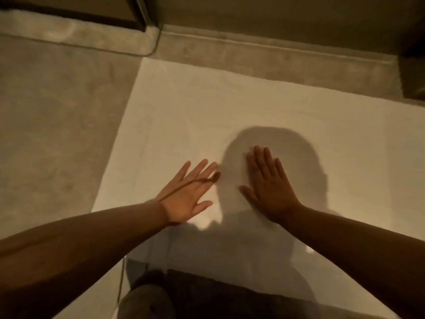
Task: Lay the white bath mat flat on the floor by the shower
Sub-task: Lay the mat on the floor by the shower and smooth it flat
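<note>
The white bath mat (230,107) lies spread out on the beige tiled floor (57,116), filling the middle and right of the view. My left hand (188,192) rests palm down on the mat with fingers spread. My right hand (268,185) lies flat beside it, also palm down with fingers apart. Neither hand holds anything. The shadow of my head falls on the mat around my right hand.
A raised stone shower threshold (76,33) with a dark frame runs along the top left. A wall skirting (264,49) borders the mat's far edge. A dark object (414,74) stands at the right. My knee (145,300) is at the bottom.
</note>
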A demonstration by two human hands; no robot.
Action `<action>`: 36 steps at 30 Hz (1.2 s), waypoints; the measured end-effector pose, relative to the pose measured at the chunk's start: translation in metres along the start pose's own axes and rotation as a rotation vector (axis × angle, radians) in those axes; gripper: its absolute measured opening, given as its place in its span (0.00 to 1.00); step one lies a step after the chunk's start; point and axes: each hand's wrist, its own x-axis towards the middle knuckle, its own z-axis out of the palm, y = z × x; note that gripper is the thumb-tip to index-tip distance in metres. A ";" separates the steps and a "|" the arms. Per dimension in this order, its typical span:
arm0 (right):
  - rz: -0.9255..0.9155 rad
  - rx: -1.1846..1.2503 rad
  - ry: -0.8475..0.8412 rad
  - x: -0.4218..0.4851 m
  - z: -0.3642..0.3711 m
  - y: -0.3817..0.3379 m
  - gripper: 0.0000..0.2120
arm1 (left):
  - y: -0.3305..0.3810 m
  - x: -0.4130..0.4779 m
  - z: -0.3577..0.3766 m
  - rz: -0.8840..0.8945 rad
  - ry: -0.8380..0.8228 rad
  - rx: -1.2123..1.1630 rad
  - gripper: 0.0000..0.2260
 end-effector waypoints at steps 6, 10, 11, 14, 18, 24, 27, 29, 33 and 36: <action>-0.235 -0.052 -0.033 0.046 0.020 -0.092 0.35 | -0.036 -0.125 0.023 -0.325 -0.157 -0.021 0.34; -0.401 -0.131 -0.032 0.050 0.032 -0.133 0.34 | -0.044 -0.167 0.040 -0.409 -0.240 -0.021 0.37; -0.434 -0.147 -0.041 0.051 0.034 -0.139 0.34 | -0.044 -0.172 0.043 -0.421 -0.244 -0.021 0.38; -0.479 -0.162 -0.064 0.055 0.037 -0.145 0.35 | -0.045 -0.176 0.044 -0.428 -0.237 0.007 0.39; -0.504 -0.174 -0.052 0.057 0.031 -0.133 0.36 | -0.051 -0.155 0.029 -0.340 -0.137 -0.010 0.37; -0.231 -0.124 -0.008 0.071 0.011 -0.072 0.37 | -0.056 -0.070 0.013 -0.256 -0.095 -0.063 0.34; -0.126 -0.111 0.003 0.068 -0.002 -0.032 0.37 | -0.052 -0.019 0.003 -0.198 -0.093 -0.047 0.36; -0.045 -0.107 0.017 0.062 -0.009 -0.003 0.37 | -0.048 0.018 -0.006 -0.163 -0.085 -0.067 0.37; 0.133 -0.081 0.052 0.049 -0.020 0.055 0.36 | -0.038 0.086 -0.021 -0.127 -0.060 -0.077 0.37; 0.234 -0.040 0.071 0.044 -0.027 0.092 0.37 | -0.027 0.129 -0.028 -0.125 -0.028 -0.098 0.36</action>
